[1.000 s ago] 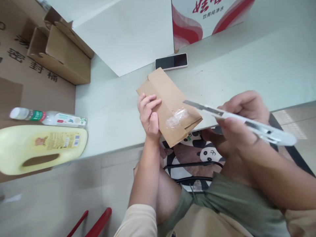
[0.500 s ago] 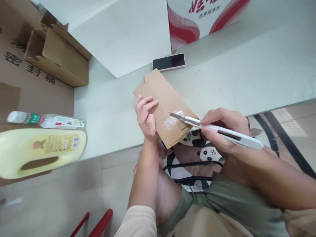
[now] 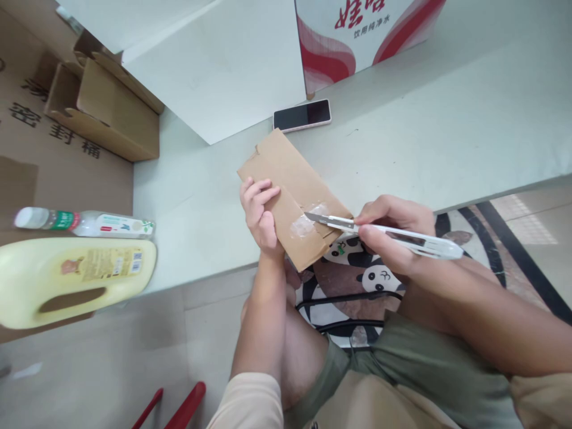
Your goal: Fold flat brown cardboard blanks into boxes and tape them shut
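Observation:
A flat brown cardboard box (image 3: 290, 173) is tilted at the table's front edge, with clear tape (image 3: 304, 225) across its near end. My left hand (image 3: 261, 211) grips the box along its left side, fingers lying over the top face. In my right hand (image 3: 393, 229) is a white utility knife (image 3: 415, 241), held between thumb and fingers. Its blade is out and points left, with the tip at the taped seam. Whether the tip has gone into the tape I cannot tell.
A phone (image 3: 302, 115) lies just beyond the box. Behind stand a white carton (image 3: 223, 71) and a red-and-white water carton (image 3: 370, 36). At left are a plastic bottle (image 3: 89, 223), a yellow jug (image 3: 75, 274) and brown cartons (image 3: 116, 107). The table's front edge (image 3: 201, 271) runs below.
The knife has moved slightly left and its handle end sits a little higher, the blade still over the tape. The whole view has shifted slightly. My left hand keeps its hold on the box.

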Tool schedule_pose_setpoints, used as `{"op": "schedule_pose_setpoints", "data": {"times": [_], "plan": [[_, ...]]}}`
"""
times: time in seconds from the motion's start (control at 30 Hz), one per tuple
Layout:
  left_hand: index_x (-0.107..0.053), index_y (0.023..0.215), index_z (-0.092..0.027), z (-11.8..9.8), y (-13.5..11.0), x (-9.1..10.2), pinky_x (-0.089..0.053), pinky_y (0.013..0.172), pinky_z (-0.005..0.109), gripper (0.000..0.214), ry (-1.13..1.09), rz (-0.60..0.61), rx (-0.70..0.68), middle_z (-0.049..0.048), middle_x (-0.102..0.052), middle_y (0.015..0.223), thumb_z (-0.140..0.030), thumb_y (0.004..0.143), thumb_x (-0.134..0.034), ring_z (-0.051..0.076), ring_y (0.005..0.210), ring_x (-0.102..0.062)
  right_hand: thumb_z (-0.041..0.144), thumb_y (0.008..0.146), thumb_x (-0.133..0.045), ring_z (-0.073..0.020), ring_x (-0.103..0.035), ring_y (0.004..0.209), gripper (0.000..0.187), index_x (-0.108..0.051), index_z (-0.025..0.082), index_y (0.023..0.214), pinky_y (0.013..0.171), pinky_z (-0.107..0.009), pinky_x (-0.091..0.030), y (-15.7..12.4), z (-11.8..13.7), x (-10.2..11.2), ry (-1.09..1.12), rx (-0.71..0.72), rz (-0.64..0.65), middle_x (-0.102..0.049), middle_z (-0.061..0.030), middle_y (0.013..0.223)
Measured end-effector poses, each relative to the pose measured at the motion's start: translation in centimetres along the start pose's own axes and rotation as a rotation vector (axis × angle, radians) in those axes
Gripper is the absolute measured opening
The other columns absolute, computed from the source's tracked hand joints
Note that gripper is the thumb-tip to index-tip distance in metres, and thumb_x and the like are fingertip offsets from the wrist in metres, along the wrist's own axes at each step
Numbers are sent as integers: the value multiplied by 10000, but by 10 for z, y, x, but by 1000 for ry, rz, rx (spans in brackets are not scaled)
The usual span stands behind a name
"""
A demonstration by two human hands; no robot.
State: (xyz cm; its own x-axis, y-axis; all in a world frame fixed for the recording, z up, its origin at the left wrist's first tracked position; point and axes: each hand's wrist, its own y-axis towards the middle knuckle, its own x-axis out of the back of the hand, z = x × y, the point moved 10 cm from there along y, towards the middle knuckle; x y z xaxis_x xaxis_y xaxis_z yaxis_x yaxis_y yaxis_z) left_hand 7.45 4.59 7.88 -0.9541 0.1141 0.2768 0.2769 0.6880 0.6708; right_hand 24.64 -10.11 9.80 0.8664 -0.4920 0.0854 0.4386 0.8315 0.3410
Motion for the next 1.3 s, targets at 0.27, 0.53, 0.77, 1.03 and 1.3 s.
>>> {"op": "schedule_pose_setpoints", "data": {"times": [0.27, 0.53, 0.77, 1.03, 1.3], "plan": [[-707, 1028, -244, 2, 1, -1, -281, 1253, 492, 411, 0, 10, -9, 61, -646, 1190, -443, 936, -359, 291, 1386, -456, 211, 817, -694, -87, -482, 408, 105, -648, 233, 724, 379, -231, -325, -2, 5, 0, 22, 20, 37, -603, 42, 532], [-688, 1045, -237, 3, 2, 5, -302, 1250, 489, 392, 18, 13, -17, 55, -649, 1204, -389, 926, -347, 274, 1387, -473, 386, 890, -670, -78, -399, 328, 186, -672, 252, 762, 283, -226, -232, 10, -28, 62, 251, 129, -376, -550, 60, 501], [-682, 975, -219, 11, 7, 21, -290, 1262, 458, 341, -66, -95, 52, 60, -656, 1184, -258, 856, -366, 239, 1334, -513, 275, 826, -641, -240, -663, 798, 341, -700, 237, 1159, 667, -364, -483, 34, -96, 45, -769, -239, 1, -733, -84, 991], [-658, 981, -227, 51, 1, 46, -332, 1224, 409, 294, -198, -201, 226, 59, -639, 1268, -281, 765, -465, 244, 1401, -476, 241, 864, -504, -445, -519, 1211, 603, -547, 220, 1464, 923, -632, -445, 33, -113, 40, -1081, -185, 45, -549, -227, 1414], [-703, 965, -207, 124, -31, 5, -536, 900, 370, 460, -551, -108, 868, 96, -731, 1071, -607, 780, -569, 253, 1052, -684, 395, 817, -551, -372, -608, 1125, 374, -716, 167, 1064, 1006, -551, -464, 35, -104, 7, -731, -67, 199, -701, -168, 1129]]}}
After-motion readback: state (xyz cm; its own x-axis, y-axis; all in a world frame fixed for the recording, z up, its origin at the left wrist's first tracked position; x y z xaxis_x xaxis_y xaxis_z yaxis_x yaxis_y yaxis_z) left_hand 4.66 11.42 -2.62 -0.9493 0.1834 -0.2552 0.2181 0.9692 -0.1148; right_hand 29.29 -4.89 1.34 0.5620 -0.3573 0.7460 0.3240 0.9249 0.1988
